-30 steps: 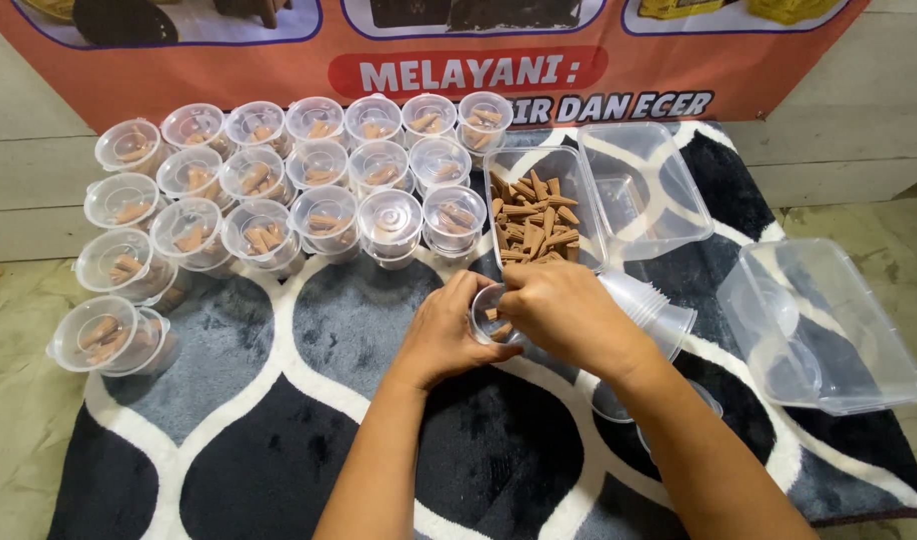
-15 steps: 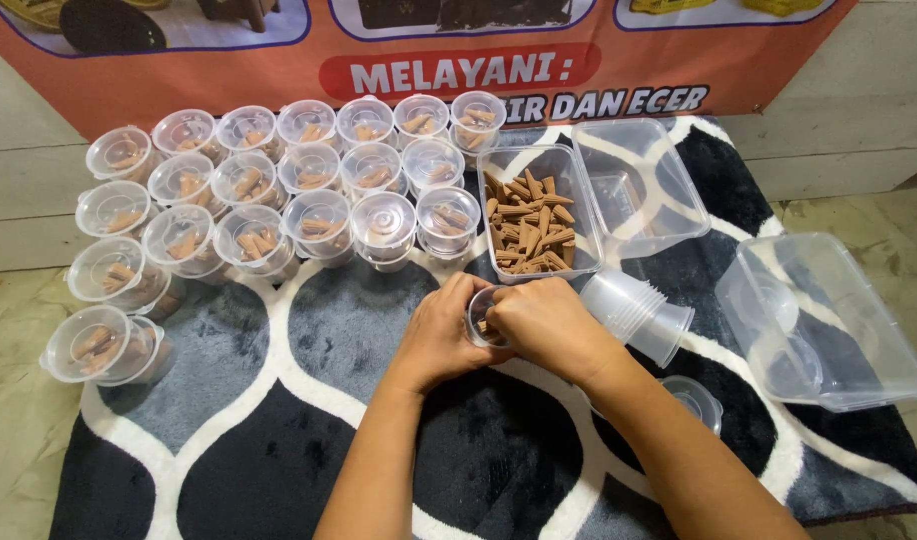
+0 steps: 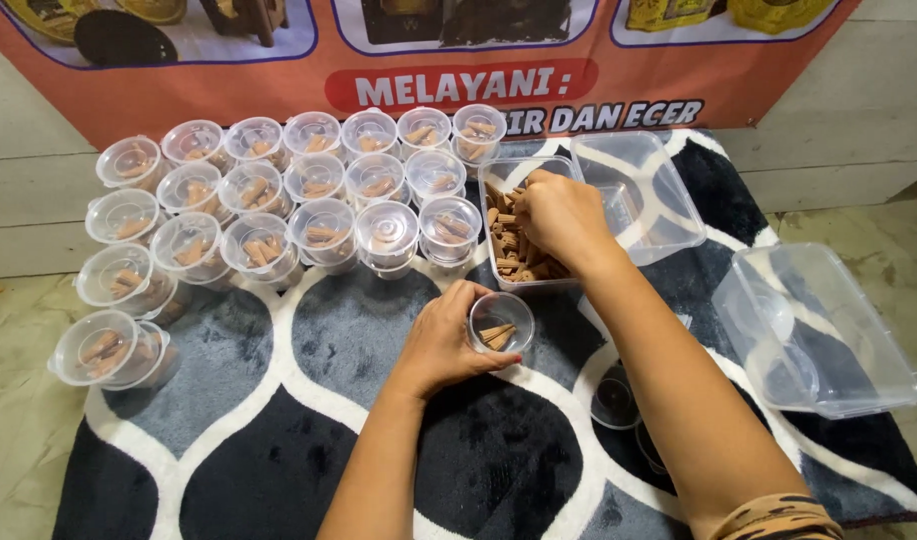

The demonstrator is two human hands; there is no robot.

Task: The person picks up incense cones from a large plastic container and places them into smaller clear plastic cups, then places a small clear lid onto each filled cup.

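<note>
Left hand (image 3: 441, 340) clamps small clear cup (image 3: 501, 322) steady; right hand (image 3: 564, 215), fingers together in cone tray (image 3: 519, 240) at 12 o'clock, should pinch few.

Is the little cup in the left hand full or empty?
Nearly empty: the small clear cup held by the left hand shows only a few brown cones.

A black, grey and white patterned rug (image 3: 309, 440) covers the near floor, pale mottled stone tiles (image 3: 879, 225) show at its left and right edges, and along the far side a whitish plank wall (image 3: 39, 215) carries an orange banner (image 3: 279, 80).
</note>
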